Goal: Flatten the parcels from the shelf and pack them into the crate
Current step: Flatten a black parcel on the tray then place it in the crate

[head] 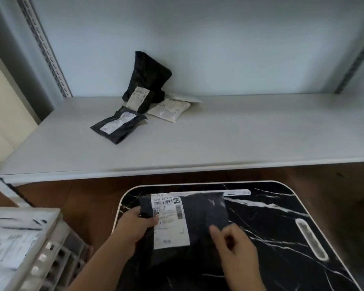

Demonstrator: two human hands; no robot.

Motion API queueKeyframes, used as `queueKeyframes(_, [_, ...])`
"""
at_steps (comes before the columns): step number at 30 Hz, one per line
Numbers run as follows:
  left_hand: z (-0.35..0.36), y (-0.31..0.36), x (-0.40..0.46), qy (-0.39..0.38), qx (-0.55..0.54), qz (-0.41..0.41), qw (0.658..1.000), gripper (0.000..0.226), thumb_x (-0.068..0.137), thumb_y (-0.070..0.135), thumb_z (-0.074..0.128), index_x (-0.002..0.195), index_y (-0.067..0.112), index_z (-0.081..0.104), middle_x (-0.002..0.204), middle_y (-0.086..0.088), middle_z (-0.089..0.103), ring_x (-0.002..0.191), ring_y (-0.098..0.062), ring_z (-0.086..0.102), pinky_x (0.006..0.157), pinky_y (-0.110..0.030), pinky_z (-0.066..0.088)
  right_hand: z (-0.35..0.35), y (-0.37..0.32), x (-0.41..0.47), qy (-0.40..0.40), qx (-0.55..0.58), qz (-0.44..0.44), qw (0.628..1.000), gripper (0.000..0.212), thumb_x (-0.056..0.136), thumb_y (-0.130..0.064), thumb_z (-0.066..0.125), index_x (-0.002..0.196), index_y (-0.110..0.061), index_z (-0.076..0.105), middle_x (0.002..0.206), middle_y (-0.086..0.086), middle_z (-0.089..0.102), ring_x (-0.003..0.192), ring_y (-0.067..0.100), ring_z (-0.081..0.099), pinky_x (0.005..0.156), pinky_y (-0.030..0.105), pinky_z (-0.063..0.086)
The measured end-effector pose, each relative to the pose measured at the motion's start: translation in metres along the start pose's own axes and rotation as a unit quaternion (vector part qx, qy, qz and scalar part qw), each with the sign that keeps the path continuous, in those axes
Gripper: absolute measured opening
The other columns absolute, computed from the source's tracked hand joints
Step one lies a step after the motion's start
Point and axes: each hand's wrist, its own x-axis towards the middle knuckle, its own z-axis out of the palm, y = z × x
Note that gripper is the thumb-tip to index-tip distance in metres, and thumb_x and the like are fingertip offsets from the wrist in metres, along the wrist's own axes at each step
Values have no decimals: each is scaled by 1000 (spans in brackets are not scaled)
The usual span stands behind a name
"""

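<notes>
A black parcel (200, 215) with a white shipping label lies on the black marble-patterned table (282, 223). My left hand (135, 225) grips its left edge, thumb on the label. My right hand (233, 242) hovers over its lower right corner with fingers loosely curled; contact is unclear. On the white shelf (219, 139) sit more parcels: a tall black one (147, 80) leaning on the back wall, a flat black one (119, 124) in front, and a white one (169, 109) beside them. The white crate (51, 244) stands at lower left with labelled parcels inside.
Another thin white parcel (187, 98) lies behind the white one. Slotted metal uprights (48, 51) frame the shelf at left and right. Brown floor shows between the table, the shelf and the crate. The table has white-outlined slots near its far and right edges.
</notes>
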Motion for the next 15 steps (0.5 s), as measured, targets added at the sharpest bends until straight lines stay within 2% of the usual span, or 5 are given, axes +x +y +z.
queueKeyframes(4, [8, -49, -23, 64, 183, -6, 981, 26, 83, 4, 68, 109, 3, 63, 104, -15, 67, 97, -32, 62, 87, -39, 49, -16, 55, -17, 44, -135, 7, 990, 13, 82, -26, 74, 88, -17, 67, 95, -1, 58, 91, 14, 57, 86, 28, 45])
queueKeyframes(6, [17, -62, -32, 138, 300, 19, 944, 39, 86, 19, 64, 120, 5, 54, 112, -16, 63, 103, -33, 59, 85, -36, 47, -14, 71, -24, 20, -204, -15, 979, 32, 87, -36, 66, 111, -15, 68, 115, 3, 59, 111, 24, 55, 95, 37, 44])
queueKeyframes(9, [28, -70, -39, 204, 448, 152, 857, 58, 93, 34, 53, 143, 11, 37, 142, -14, 45, 129, -31, 43, 105, -42, 37, 1, 65, -23, -26, -277, -79, 957, 47, 95, -45, 44, 132, -19, 59, 142, -2, 49, 133, 22, 44, 106, 40, 39])
queueKeyframes(12, [44, -80, -33, 179, 524, 308, 774, 52, 96, 39, 35, 140, 15, 48, 147, -13, 42, 138, -33, 36, 113, -43, 25, 30, 48, -15, -75, -311, -137, 938, 61, 94, -49, 20, 139, -20, 50, 151, -5, 37, 142, 19, 32, 110, 38, 32])
queueKeyframes(15, [56, -95, -26, 106, 576, 353, 729, 53, 94, 36, 30, 134, 12, 55, 143, -13, 47, 136, -32, 39, 112, -45, 21, 61, 41, -14, -126, -327, -155, 924, 57, 103, -38, 14, 128, -19, 61, 140, 0, 54, 132, 21, 47, 102, 37, 45])
